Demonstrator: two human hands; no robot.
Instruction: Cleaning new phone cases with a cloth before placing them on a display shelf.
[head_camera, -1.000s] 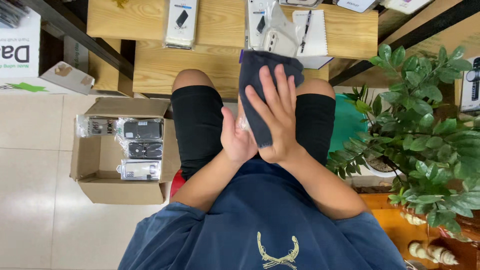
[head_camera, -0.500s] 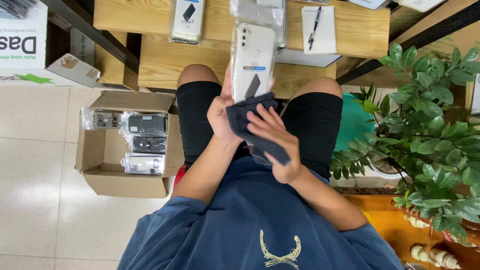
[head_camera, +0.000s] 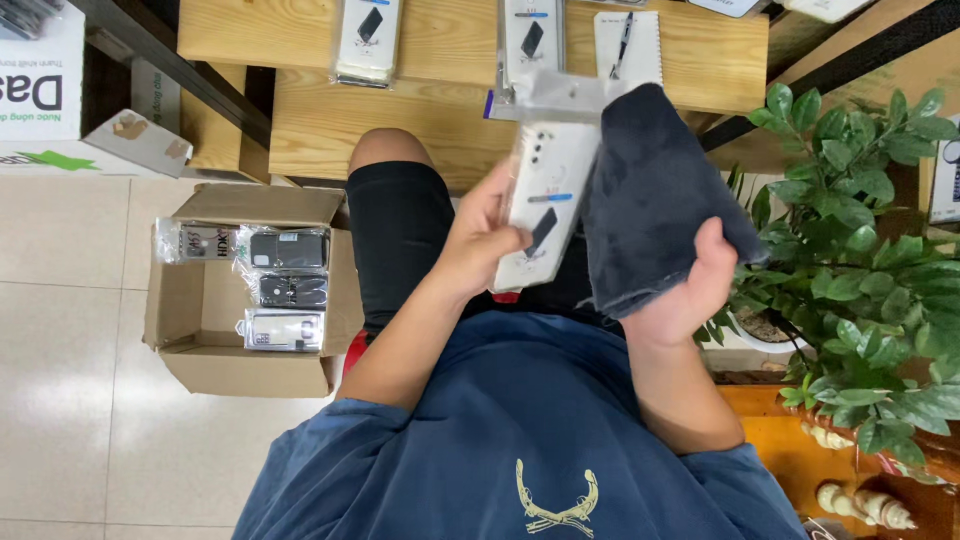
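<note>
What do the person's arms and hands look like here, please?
Both hands, left hand and right hand, are bare: no gloves, rings or watch visible. The forearms are uncovered; loose dark blue T-shirt sleeves end around the elbows.

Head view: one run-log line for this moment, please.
left hand: holds packaged phone case | right hand: holds dark cloth | cardboard box: on floor, packaged cases inside

Cloth (head_camera: 655, 190) off packet (head_camera: 545, 200) — hands apart

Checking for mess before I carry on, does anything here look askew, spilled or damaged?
Nothing stands out. The left hand holds a bagged phone case, the right hand a dark cloth; nothing spilled or torn.
</note>
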